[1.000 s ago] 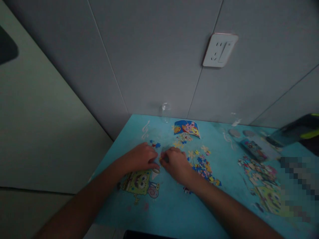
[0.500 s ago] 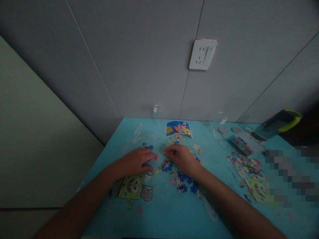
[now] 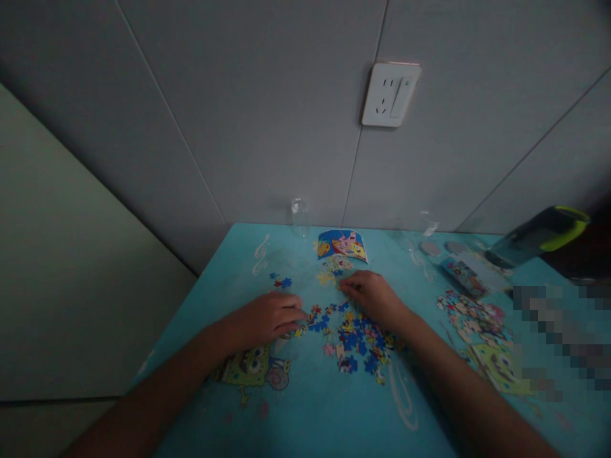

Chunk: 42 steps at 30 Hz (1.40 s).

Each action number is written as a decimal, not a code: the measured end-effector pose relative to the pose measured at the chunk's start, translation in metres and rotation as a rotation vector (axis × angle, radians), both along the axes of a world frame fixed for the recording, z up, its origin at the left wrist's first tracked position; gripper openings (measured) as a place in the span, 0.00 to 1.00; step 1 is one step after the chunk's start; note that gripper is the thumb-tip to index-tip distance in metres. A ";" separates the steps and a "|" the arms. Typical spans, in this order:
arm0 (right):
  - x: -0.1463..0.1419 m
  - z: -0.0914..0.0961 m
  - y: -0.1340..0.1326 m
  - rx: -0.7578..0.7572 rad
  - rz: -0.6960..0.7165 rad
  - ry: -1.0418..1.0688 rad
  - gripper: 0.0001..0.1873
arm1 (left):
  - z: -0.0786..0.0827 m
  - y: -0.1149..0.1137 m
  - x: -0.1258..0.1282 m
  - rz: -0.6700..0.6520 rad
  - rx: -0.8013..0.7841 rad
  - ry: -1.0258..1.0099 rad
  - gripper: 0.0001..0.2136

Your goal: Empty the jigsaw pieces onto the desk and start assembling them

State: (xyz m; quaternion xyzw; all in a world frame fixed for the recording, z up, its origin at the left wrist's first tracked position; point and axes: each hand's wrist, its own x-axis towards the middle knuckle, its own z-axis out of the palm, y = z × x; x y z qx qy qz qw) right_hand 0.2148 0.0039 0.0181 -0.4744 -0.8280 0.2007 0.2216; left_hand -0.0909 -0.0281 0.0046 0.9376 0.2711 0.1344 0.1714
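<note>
Many loose jigsaw pieces [image 3: 358, 340], mostly blue with some yellow and pink, lie on the light-blue tabletop in front of me. My left hand [image 3: 272, 318] rests with fingers stretched out, its tips at the left end of a short row of pieces [image 3: 317, 318]. Beyond the pile, my right hand [image 3: 375, 296] is closed in a pinch; a small jigsaw piece [image 3: 340, 287] seems to be at its fingertips, mostly hidden. Close to those fingertips lies a yellow piece [image 3: 326, 278]. A picture card [image 3: 342, 245] with cartoon figures stands behind, slightly curved.
A few blue pieces [image 3: 281, 281] lie apart at the left. A clear plastic cup [image 3: 300, 217] stands against the wall. At the right are another pile of pieces [image 3: 475, 315], a small box [image 3: 463, 277], two round lids [image 3: 429, 248] and a tilted dark bottle [image 3: 534, 238].
My right hand has moved right and slightly away, uncovering pieces below it. My left hand has shifted a little toward the row of pieces, its fingers closer together.
</note>
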 end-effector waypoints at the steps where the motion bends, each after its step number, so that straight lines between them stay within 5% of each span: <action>1: 0.001 0.000 0.001 0.010 -0.003 -0.006 0.10 | 0.001 -0.001 0.000 0.010 0.000 -0.003 0.13; 5: 0.003 -0.006 0.011 0.071 -0.067 -0.013 0.13 | 0.004 -0.003 -0.001 0.031 -0.027 0.014 0.19; 15: -0.006 -0.026 0.033 0.104 -0.121 -0.021 0.10 | 0.006 0.003 -0.007 0.016 -0.177 -0.003 0.09; 22: -0.004 -0.021 0.036 0.034 -0.157 0.029 0.03 | -0.002 0.009 -0.003 0.236 -0.123 -0.173 0.11; 30: -0.045 0.000 -0.020 -0.052 -0.081 0.190 0.04 | -0.004 0.003 0.010 0.316 -0.213 -0.375 0.16; 37: -0.070 0.001 -0.052 -0.211 0.052 0.399 0.11 | -0.002 -0.002 0.017 0.304 -0.263 -0.385 0.09; 42: -0.043 0.009 -0.046 -0.010 0.005 0.208 0.15 | 0.001 0.006 0.006 0.438 -0.139 -0.393 0.09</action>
